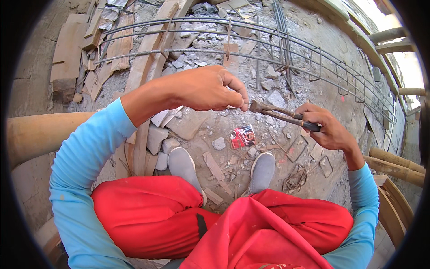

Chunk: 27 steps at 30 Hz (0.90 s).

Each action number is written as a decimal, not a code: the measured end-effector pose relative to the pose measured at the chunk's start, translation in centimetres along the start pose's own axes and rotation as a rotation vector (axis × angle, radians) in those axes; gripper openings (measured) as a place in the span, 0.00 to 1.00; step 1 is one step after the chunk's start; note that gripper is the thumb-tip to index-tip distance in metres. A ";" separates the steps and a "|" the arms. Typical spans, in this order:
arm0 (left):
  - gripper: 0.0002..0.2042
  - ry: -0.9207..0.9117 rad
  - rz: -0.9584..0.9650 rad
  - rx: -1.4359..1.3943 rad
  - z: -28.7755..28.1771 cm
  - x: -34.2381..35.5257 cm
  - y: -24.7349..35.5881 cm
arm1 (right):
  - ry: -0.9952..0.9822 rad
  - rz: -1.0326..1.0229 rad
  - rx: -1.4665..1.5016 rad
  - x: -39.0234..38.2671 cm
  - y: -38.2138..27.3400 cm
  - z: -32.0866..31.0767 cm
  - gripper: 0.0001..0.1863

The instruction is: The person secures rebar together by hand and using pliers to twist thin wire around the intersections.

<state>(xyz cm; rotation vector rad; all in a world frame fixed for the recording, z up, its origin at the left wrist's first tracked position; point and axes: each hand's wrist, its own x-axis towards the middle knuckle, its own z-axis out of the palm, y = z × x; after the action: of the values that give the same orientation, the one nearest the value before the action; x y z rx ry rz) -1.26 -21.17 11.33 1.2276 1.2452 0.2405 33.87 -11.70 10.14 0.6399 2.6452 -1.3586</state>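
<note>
My right hand [326, 125] is wrapped round the dark handles of a pair of worn metal pincers [277, 111], whose head points left. Close to that head, my left hand [206, 87] has its fingers pinched together, thumb against fingertips. Whatever sits in the pinch, if anything, is too small to make out. Just beyond both hands runs a long cage of steel reinforcing bars [201, 19], with bent stirrups [316, 64] spaced along it. Several upright-lying bars [283, 40] cross it near the middle.
Broken stones [156, 138] and wood planks [148, 62] litter the ground around my shoes [262, 170]. A red packet [242, 136] lies between them, with a wire coil [295, 179] and loose stirrups [326, 166] to the right. Bamboo poles [49, 132] flank me on both sides.
</note>
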 end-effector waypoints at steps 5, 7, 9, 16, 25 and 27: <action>0.12 -0.025 0.083 0.039 -0.3 0.0 -0.4 | -0.017 -0.003 0.022 0.5 -0.2 -0.1 0.09; 0.12 -0.022 0.106 0.058 -0.4 0.2 -0.7 | 0.003 -0.040 -0.026 0.6 -0.1 0.0 0.08; 0.12 -0.013 0.115 0.072 -0.3 0.3 -0.9 | 0.007 0.059 -0.013 0.8 -0.7 0.1 0.08; 0.13 0.001 0.140 0.207 -0.1 0.7 -2.0 | 0.060 0.177 -0.304 2.0 -1.0 2.9 0.16; 0.12 -0.117 0.070 0.036 0.3 0.6 -2.5 | 0.164 0.135 -0.250 1.4 1.5 5.1 0.12; 0.12 -0.188 -0.045 -0.076 0.1 0.9 -2.6 | 0.171 0.146 -0.258 1.2 1.9 5.3 0.11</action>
<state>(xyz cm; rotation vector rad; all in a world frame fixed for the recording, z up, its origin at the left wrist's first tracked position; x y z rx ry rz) -2.06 -21.64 8.72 1.1286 1.0895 0.1349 33.01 -14.58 5.25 0.9271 2.7730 -0.9431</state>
